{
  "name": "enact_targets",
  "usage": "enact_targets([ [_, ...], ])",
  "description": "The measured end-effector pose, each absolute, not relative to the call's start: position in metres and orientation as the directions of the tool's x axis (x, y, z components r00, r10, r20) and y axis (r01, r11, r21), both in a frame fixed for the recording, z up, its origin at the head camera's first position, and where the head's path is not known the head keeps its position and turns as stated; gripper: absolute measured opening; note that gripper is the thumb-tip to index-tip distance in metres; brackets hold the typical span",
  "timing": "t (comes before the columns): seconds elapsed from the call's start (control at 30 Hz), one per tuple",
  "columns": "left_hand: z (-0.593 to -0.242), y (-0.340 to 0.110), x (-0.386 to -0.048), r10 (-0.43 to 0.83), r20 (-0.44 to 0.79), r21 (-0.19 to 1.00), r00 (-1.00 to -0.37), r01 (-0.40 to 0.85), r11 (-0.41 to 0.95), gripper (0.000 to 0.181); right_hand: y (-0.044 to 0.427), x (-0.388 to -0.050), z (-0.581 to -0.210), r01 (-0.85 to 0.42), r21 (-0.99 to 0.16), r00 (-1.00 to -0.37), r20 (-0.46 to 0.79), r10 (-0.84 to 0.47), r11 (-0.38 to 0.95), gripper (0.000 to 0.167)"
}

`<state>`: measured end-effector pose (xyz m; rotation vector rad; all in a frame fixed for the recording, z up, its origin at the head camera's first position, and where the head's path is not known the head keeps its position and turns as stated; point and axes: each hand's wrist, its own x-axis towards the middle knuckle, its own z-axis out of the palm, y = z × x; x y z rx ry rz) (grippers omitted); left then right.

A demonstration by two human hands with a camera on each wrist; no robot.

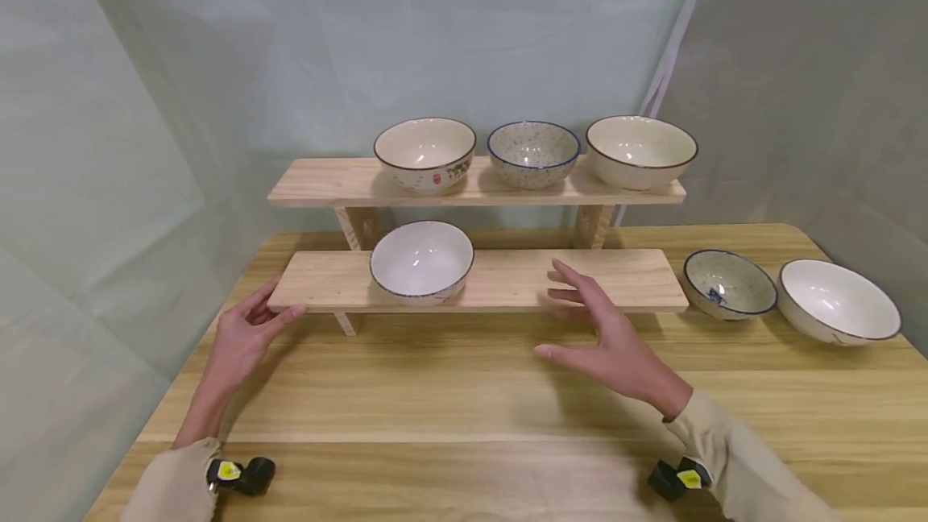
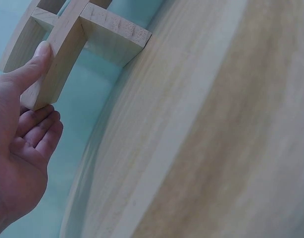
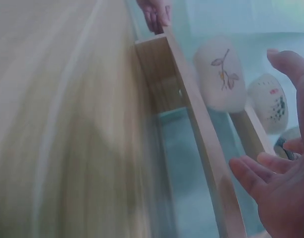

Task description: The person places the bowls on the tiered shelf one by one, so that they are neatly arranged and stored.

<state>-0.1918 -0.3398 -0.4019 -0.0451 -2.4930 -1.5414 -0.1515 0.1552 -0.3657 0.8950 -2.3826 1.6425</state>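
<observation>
A two-tier wooden shelf [image 1: 522, 284] stands on the table. My left hand [image 1: 242, 338] grips the left end of its lower board, thumb on the front edge and fingers curled at the end, as the left wrist view shows. My right hand [image 1: 609, 341] hovers before the lower board's right half, fingers spread, holding nothing. On the lower board sits a white bowl [image 1: 422, 260]; a branch pattern marks its outside in the right wrist view. The upper board carries a cream bowl [image 1: 425, 147], a speckled blue-rimmed bowl [image 1: 534, 151] and another cream bowl [image 1: 641, 151].
Right of the shelf, a small grey bowl [image 1: 728, 284] and a larger white bowl [image 1: 839, 302] stand side by side on the wooden table [image 1: 435, 409]. Pale fabric sheeting [image 1: 464, 39] hangs behind and at both sides.
</observation>
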Motion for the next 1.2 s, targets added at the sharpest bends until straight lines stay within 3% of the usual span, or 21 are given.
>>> enact_targets([
  [0.67, -0.399, -0.337, -0.190, -0.084, 0.196, 0.876, -0.977, 0.136, 0.463, 0.073, 0.233, -0.114, -0.379, -0.533, -0.753, -0.846, 0.491, -0.210, 0.386, 0.095],
  [1.2, -0.398, -0.338, -0.190, -0.081, 0.182, 0.871, -0.980, 0.122, 0.475, 0.074, 0.287, -0.106, -0.387, -0.446, -0.723, -0.853, 0.522, -0.006, 0.527, 0.095],
])
